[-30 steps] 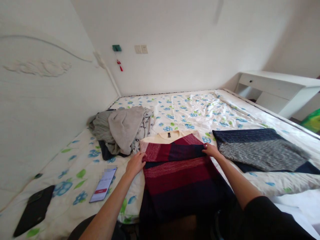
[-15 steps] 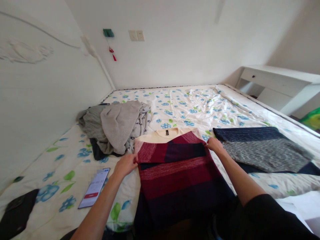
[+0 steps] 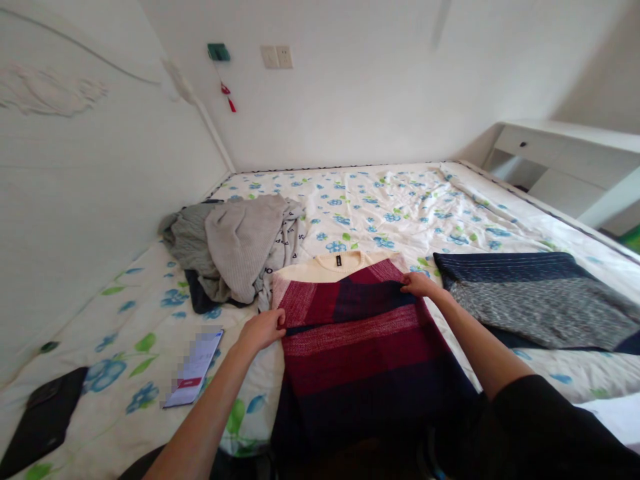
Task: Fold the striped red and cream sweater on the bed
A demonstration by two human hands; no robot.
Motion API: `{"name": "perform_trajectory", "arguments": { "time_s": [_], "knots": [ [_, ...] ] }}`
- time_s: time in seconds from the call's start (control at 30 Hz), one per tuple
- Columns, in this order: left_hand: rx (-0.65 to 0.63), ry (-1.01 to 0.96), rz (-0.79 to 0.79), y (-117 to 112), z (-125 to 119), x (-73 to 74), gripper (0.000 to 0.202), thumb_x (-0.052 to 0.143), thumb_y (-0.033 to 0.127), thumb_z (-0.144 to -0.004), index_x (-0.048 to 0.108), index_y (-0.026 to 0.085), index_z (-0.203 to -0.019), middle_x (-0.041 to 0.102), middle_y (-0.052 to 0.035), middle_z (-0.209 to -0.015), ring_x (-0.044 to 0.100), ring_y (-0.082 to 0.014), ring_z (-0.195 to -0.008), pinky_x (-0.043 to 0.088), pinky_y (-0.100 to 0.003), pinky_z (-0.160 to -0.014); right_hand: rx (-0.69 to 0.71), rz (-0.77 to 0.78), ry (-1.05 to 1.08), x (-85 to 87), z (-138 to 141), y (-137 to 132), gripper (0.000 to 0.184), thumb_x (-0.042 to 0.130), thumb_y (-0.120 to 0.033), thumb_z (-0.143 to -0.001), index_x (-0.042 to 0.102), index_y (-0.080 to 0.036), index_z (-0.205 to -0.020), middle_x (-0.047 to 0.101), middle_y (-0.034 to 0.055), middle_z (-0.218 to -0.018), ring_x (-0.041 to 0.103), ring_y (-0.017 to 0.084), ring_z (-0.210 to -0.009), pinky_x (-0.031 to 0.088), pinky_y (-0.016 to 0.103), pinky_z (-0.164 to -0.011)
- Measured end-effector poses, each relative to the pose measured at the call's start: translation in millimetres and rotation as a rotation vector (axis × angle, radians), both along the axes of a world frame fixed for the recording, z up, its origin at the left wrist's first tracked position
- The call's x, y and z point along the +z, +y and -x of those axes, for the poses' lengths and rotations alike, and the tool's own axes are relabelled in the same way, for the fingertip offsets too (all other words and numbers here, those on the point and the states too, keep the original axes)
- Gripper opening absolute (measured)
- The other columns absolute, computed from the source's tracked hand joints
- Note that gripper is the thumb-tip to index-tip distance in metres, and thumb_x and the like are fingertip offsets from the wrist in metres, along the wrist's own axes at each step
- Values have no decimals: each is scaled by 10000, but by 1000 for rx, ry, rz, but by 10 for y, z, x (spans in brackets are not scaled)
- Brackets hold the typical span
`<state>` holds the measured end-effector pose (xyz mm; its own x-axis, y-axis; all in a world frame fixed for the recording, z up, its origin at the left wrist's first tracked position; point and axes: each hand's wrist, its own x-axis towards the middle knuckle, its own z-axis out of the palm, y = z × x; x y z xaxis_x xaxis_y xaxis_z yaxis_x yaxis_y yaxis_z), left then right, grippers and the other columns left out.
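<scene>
A folded knit sweater (image 3: pixel 350 353) in red and navy bands lies on the bed, with its cream collar (image 3: pixel 336 265) at the far end. A folded-over layer of it (image 3: pixel 345 303) crosses the upper half. My left hand (image 3: pixel 261 331) grips that layer's left edge. My right hand (image 3: pixel 419 285) pinches its right edge. Beside my right arm lies a folded navy and grey sweater (image 3: pixel 535 300). The sweater's near end is hidden below my dark sleeve (image 3: pixel 540 427).
A heap of grey clothes (image 3: pixel 235 250) lies beyond my left hand. Left of my arm are a phone-like white slip (image 3: pixel 194 368) and a black flat case (image 3: pixel 43 423). The floral quilt (image 3: pixel 400 207) spreads to the far wall, with a white desk (image 3: pixel 565 157) at right.
My hands keep hold of the folded layer's edges, with my left hand shifting slightly toward the sweater. The whole view has tilted and shifted with my head.
</scene>
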<state>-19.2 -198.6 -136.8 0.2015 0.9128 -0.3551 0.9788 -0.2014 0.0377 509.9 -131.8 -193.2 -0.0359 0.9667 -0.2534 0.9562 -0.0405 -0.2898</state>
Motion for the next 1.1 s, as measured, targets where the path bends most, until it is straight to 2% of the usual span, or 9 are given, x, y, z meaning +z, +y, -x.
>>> {"name": "perform_trajectory", "arguments": {
  "time_s": [0.17,0.27,0.43,0.57,0.7,0.8,0.9,1.0,1.1],
  "knots": [
    [55,35,-49,16,-62,51,70,642,262,-933,705,255,-965,834,-56,-1061,764,-268,-1000,427,-325,-743,-255,-285,143,130,-52,166,267,718,-254,-1002,762,-180,-1255,830,120,-1142,751,240,-994,511,296,-877],
    [58,0,-67,35,-57,68,63,680,291,-908,719,252,-938,831,-61,-1017,762,-279,-972,442,-329,-740,-335,-361,228,125,-47,177,282,673,-263,-1036,736,-207,-1305,834,111,-1191,761,235,-1003,530,304,-898],
    [-79,-40,5,47,-50,-38,61,691,228,-863,747,250,-869,818,-55,-956,761,-266,-966,470,-325,-770,-325,-195,149,-40,-88,96,347,742,-204,-963,763,-174,-1307,852,118,-1077,782,255,-1016,547,307,-903],
    [-86,-111,77,95,12,-79,106,716,330,-887,784,251,-868,832,-48,-953,772,-261,-938,484,-322,-779,-269,-79,181,-138,-185,75,472,852,-270,-899,767,-166,-1351,843,95,-1037,781,241,-941,552,296,-853],
    [-120,-187,10,212,58,-75,273,614,408,-970,792,238,-852,830,-73,-940,773,-274,-926,525,-351,-838,-166,-49,225,-150,-216,101,558,881,-160,-795,782,-190,-1343,811,40,-916,750,211,-841,550,278,-809],
    [-146,-286,-172,352,15,-117,308,545,384,-1001,815,239,-1031,838,-99,-1117,772,-291,-1087,563,-392,-995,-138,-160,306,-112,-201,163,555,796,-92,-816,780,-213,-1357,828,55,-1031,756,201,-892,569,288,-868],
    [-184,-378,-309,533,-50,-225,426,525,447,-1034,784,236,-1298,787,-122,-1396,714,-307,-1322,518,-459,-1203,-119,-229,454,-73,-215,237,581,724,-93,-874,732,-224,-1440,833,71,-1137,767,187,-924,588,286,-887],
    [-212,-378,-366,718,-66,-371,558,481,514,-1064,721,203,-1461,692,-155,-1586,604,-327,-1506,421,-520,-1321,-141,-220,491,-90,-272,252,577,730,-108,-885,720,-228,-1449,835,61,-1100,763,178,-885,594,283,-862],
    [-194,-314,-307,869,-31,-471,622,435,532,-1085,668,186,-1546,645,-161,-1653,569,-322,-1552,381,-522,-1343,-168,-108,344,-162,-323,191,554,808,-96,-817,763,-215,-1356,815,28,-936,739,183,-808,574,278,-815]
  ]
}}
